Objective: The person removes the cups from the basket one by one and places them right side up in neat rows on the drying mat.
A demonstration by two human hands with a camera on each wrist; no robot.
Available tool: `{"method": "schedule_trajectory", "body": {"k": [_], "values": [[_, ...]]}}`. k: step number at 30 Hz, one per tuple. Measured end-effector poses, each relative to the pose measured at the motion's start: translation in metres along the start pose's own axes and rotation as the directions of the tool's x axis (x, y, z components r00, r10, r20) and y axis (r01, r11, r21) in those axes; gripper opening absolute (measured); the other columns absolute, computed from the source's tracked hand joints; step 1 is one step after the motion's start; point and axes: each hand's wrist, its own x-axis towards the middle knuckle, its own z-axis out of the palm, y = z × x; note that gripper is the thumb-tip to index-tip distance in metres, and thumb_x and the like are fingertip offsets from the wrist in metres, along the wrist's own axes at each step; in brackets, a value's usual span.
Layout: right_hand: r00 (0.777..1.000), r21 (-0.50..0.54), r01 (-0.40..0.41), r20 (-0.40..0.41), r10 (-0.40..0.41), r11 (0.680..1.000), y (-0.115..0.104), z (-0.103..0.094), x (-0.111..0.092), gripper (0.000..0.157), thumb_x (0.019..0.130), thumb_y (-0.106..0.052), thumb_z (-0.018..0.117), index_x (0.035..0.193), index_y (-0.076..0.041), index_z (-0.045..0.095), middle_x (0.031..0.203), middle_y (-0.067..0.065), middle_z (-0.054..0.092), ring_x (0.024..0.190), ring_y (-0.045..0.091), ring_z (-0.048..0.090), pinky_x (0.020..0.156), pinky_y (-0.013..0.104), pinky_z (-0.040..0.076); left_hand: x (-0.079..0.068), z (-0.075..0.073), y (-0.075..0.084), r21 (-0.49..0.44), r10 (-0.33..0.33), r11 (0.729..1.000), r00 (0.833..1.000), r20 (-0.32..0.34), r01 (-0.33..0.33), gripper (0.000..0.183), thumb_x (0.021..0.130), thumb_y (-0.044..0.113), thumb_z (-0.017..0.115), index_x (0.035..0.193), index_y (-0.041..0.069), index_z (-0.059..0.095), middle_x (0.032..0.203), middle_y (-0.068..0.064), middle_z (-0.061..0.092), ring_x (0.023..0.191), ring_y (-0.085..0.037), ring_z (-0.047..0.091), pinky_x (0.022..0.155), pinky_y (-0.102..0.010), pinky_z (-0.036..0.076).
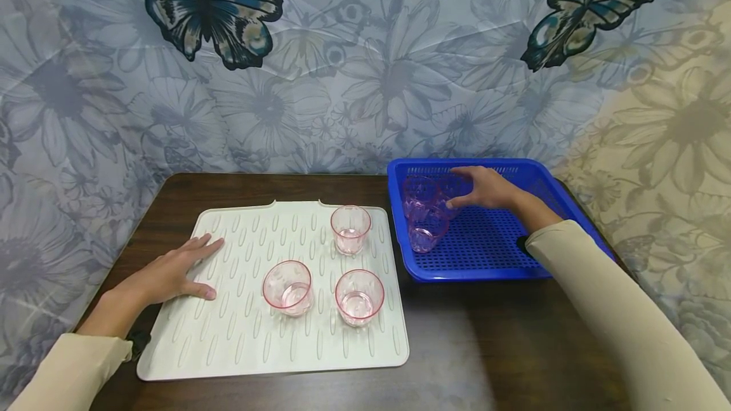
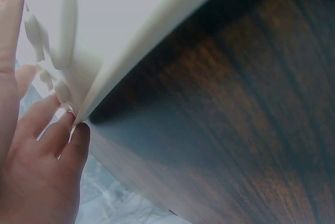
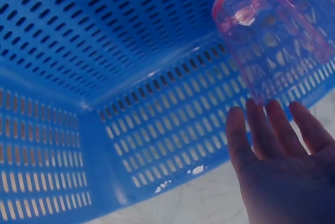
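Currently, the worktop (image 1: 445, 347) supports a white mat (image 1: 240, 335) and, to its right, a blue basket (image 1: 497, 240).
Two front glasses (image 1: 358, 303) stand upright on the mat; the left hand (image 1: 168, 271) rests at its left edge, fingers extended and spread, gripping nothing. A third glass (image 1: 350, 233) stands behind. Inside the basket, further glasses (image 1: 425, 233) occupy the left end; the right hand (image 1: 488, 189) is beside them, fingers extended, thumb apart; contact cannot be determined. Butterfly-print cloth (image 1: 394, 81) hangs beyond.
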Motion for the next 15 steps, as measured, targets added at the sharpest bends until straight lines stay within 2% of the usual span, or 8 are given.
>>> {"method": "schedule_trajectory", "body": {"k": [6,15], "values": [[1.000,0.000,-0.002,0.006,0.002,1.000,0.0041,0.0035,0.0013,0.087,0.085,-0.028,0.081,0.148,0.010,0.035,0.148,0.033,0.040,0.132,0.051,0.042,0.105,0.062,0.037,-0.0001,0.0000,-0.0002,-0.003,-0.003,1.000,1.000,0.003,0.003,0.111,0.068,0.058,0.079,0.154,0.004,0.035,0.156,-0.035,0.022,0.139,-0.059,0.022,0.100,-0.072,0.031],[1.000,0.017,-0.009,-0.016,0.009,1.000,0.0101,0.0051,0.0009,0.082,0.085,-0.026,0.080,0.146,0.011,0.039,0.145,0.033,0.044,0.128,0.049,0.048,0.101,0.060,0.041,0.0004,-0.0002,-0.0015,0.002,-0.003,1.000,1.000,0.005,0.003,0.111,0.068,0.059,0.079,0.154,0.005,0.034,0.157,-0.034,0.022,0.140,-0.059,0.022,0.100,-0.073,0.030]]}}
